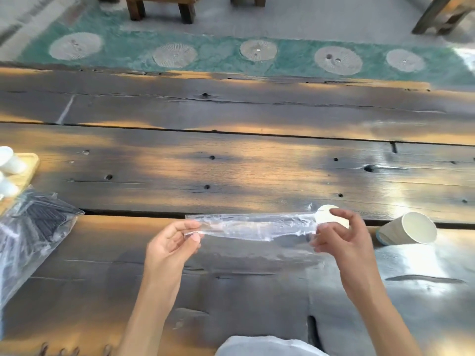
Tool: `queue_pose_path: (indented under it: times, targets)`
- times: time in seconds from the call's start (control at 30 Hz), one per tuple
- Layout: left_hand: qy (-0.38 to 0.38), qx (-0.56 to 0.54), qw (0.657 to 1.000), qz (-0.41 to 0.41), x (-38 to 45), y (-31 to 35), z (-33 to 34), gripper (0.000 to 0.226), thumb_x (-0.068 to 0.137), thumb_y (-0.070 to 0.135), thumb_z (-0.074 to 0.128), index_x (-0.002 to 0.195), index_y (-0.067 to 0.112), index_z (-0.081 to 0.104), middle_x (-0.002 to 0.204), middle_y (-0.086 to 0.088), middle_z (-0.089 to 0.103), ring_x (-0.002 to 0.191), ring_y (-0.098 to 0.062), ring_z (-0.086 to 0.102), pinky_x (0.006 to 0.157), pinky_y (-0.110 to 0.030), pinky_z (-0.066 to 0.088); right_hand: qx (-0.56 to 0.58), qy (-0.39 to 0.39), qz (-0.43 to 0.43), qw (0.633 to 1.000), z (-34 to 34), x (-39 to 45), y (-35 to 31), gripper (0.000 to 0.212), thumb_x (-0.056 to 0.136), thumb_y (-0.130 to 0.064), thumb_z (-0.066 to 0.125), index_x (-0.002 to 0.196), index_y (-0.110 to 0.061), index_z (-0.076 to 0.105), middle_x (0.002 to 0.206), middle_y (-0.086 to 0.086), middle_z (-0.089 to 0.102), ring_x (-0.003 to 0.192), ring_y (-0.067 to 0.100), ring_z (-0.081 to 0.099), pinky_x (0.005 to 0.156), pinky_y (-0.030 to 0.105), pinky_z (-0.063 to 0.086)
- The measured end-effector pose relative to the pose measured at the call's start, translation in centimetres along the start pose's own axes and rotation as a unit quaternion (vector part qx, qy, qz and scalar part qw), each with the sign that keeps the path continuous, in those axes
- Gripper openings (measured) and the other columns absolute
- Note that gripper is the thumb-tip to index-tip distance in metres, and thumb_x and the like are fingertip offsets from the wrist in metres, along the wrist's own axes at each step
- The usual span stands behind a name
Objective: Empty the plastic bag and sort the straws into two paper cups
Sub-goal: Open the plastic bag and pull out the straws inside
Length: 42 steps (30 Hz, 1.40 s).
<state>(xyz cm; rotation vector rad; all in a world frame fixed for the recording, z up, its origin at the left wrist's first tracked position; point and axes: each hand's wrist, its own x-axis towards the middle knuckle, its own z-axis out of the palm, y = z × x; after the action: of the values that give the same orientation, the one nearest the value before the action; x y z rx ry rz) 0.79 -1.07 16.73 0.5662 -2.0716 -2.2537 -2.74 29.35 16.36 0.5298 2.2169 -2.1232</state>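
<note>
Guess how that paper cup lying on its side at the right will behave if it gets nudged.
The paper cup lies tipped over on the wooden table, mouth toward the camera, so it will probably roll. Its tapered wall suggests it would curve in an arc rather than run straight. It looks empty and thin-walled, so it is likely very light and would scoot easily.
</note>
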Motion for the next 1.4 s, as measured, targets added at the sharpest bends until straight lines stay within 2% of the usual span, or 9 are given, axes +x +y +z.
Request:
queue_pose_path:
  times: [0.1,0.17,0.3,0.43,0.77,0.9,1.1,1.27,1.4]
  targets:
    - [-0.017,-0.005,1.0,0.013,-1.7,2.2,1.4,0.02,0.08,0.012,0.073,0.097,0.023,0.075,0.095,-0.002,0.077,0.089,-0.013,0.071,0.078,-0.021,0.055,-0.148,0.035,-0.063,0.986,-1.0,-1.3,-1.5,0.025,0.091,-0.013,0.068,0.109,-0.028,0.06,0.109,-0.009,0.067,0.1,0.014,0.067,0.088,0.032,0.051]
    - [-0.034,0.004,0.999,0.034,-2.9,3.7,2.6,0.023,0.078,0.015,0.071,0.098,0.026,0.075,0.096,-0.001,0.078,0.091,-0.013,0.072,0.078,-0.018,0.054,-0.277,0.047,-0.181,0.943,-1.3,-2.3,-3.0,0.021,0.091,-0.013,0.067,0.11,-0.023,0.064,0.117,-0.004,0.06,0.111,0.014,0.058,0.099,0.031,0.044]
    - [-0.078,0.024,0.994,0.074,-4.6,5.3,4.6,0.025,0.081,0.013,0.069,0.1,0.03,0.073,0.089,-0.002,0.078,0.088,-0.015,0.073,0.076,-0.015,0.052,-0.302,-0.089,-0.356,0.88,1.7,-4.5,-6.8,0.015,0.088,-0.019,0.067,0.102,-0.016,0.071,0.107,-0.005,0.065,0.106,0.016,0.06,0.093,0.023,0.042]
    - [-0.079,0.026,0.99,0.114,-5.7,6.2,5.6,0.027,0.082,0.014,0.07,0.1,0.034,0.072,0.08,0.0,0.076,0.08,-0.013,0.072,0.075,-0.017,0.052,-0.323,-0.199,-0.415,0.827,5.4,-6.2,-7.7,0.018,0.092,-0.026,0.067,0.105,-0.014,0.072,0.103,-0.004,0.063,0.098,0.017,0.054,0.087,0.03,0.043]
    - [-0.076,0.064,0.982,0.161,-6.5,6.6,6.4,0.031,0.082,0.02,0.073,0.102,0.042,0.066,0.08,0.004,0.077,0.079,-0.01,0.07,0.078,-0.017,0.051,-0.242,-0.179,-0.389,0.871,5.1,-6.7,-7.6,0.012,0.091,-0.02,0.069,0.09,-0.012,0.077,0.085,-0.005,0.065,0.082,0.019,0.057,0.073,0.028,0.046]
    - [-0.096,0.083,0.976,0.176,-6.6,7.0,6.7,0.027,0.081,0.033,0.072,0.105,0.042,0.064,0.077,0.005,0.075,0.076,-0.008,0.068,0.074,-0.016,0.049,-0.225,-0.189,-0.362,0.885,4.5,-6.8,-8.1,0.012,0.091,-0.02,0.069,0.085,-0.013,0.078,0.082,-0.006,0.068,0.081,0.018,0.058,0.072,0.026,0.045]
    - [-0.119,0.114,0.966,0.2,-6.9,7.6,7.0,0.03,0.085,0.033,0.07,0.111,0.043,0.06,0.079,0.004,0.076,0.08,-0.013,0.07,0.077,-0.02,0.052,-0.14,-0.196,-0.28,0.929,4.0,-7.0,-8.4,0.014,0.088,-0.021,0.07,0.075,-0.02,0.076,0.076,-0.011,0.07,0.083,0.018,0.062,0.077,0.025,0.044]
    - [-0.108,0.153,0.96,0.206,-6.8,7.5,6.6,0.038,0.085,0.022,0.069,0.112,0.047,0.058,0.079,0.002,0.076,0.081,-0.013,0.071,0.08,-0.027,0.054,-0.028,-0.151,-0.196,0.969,3.2,-6.8,-8.8,0.015,0.087,-0.018,0.07,0.073,-0.017,0.075,0.07,-0.003,0.068,0.069,0.008,0.06,0.067,0.019,0.043]
    - [-0.125,0.146,0.964,0.181,-6.8,7.5,6.0,0.037,0.083,0.031,0.071,0.114,0.049,0.059,0.085,0.002,0.075,0.086,-0.016,0.07,0.08,-0.028,0.054,-0.056,-0.164,-0.208,0.963,2.6,-6.4,-9.7,0.015,0.088,-0.02,0.069,0.074,-0.016,0.073,0.07,-0.009,0.068,0.068,0.004,0.059,0.068,0.014,0.043]
